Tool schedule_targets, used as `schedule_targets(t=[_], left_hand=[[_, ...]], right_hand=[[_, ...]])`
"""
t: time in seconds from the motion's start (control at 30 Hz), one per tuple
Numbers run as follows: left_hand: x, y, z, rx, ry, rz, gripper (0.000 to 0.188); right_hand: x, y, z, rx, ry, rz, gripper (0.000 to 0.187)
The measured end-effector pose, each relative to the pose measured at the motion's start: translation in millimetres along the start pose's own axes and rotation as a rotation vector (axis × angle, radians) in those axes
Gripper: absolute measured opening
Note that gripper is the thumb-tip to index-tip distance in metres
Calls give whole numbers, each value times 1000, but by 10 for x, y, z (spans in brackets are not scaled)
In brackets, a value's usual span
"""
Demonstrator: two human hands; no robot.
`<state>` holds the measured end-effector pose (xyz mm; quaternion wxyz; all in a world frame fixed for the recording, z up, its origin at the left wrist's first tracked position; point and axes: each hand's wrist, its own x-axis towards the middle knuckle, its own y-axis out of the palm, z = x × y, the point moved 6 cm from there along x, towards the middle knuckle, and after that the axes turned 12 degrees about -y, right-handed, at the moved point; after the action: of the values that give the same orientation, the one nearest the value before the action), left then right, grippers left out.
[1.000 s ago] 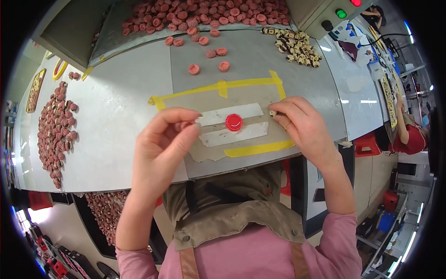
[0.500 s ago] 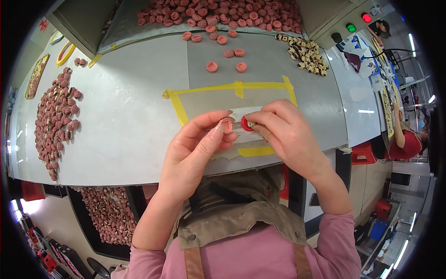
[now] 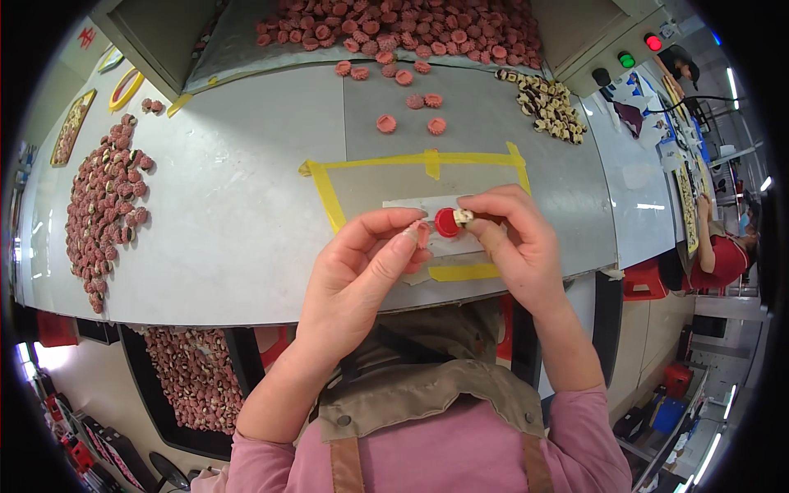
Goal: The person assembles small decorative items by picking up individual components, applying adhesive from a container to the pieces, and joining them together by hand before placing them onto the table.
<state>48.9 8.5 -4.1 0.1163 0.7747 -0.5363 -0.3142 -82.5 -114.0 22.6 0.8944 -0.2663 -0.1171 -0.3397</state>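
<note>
My left hand (image 3: 357,267) pinches a small pink cup-shaped piece with a scalloped rim (image 3: 422,236) between thumb and fingers, its hollow turned toward the right. Between thumb and index finger of my right hand (image 3: 522,251) is a small cream-and-dark piece (image 3: 463,217). It sits at the right edge of a round red cap-like holder (image 3: 447,223), partly overlapping it in the view; whether they touch I cannot tell. Under the holder lies a white strip (image 3: 444,249), inside a frame of yellow tape (image 3: 464,271) on the grey table.
A heap of pink cups (image 3: 403,29) lies at the back, several loose ones (image 3: 386,123) nearer. Cream-and-dark pieces (image 3: 559,111) are piled at the back right. Filled-looking pink pieces (image 3: 107,205) spread at the left. A black tray (image 3: 197,382) of pieces stands below the table edge.
My right fingers have drawn back rightward from the red holder, bringing the cream-and-dark piece into plain sight. The pink cup in my left hand is turned more sideways. The view has shifted slightly.
</note>
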Motion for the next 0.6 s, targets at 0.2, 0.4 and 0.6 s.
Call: schedule_targets(t=[0.2, 0.4, 0.6], left_hand=[[18, 58, 1, 91, 10, 18, 28], [-70, 69, -31, 506, 495, -239, 25], [-40, 115, 28, 299, 210, -78, 33]], right_hand=[[76, 177, 277, -24, -182, 20, 20], [-19, 289, 325, -244, -340, -60, 22], [-73, 173, 320, -179, -349, 21, 31]])
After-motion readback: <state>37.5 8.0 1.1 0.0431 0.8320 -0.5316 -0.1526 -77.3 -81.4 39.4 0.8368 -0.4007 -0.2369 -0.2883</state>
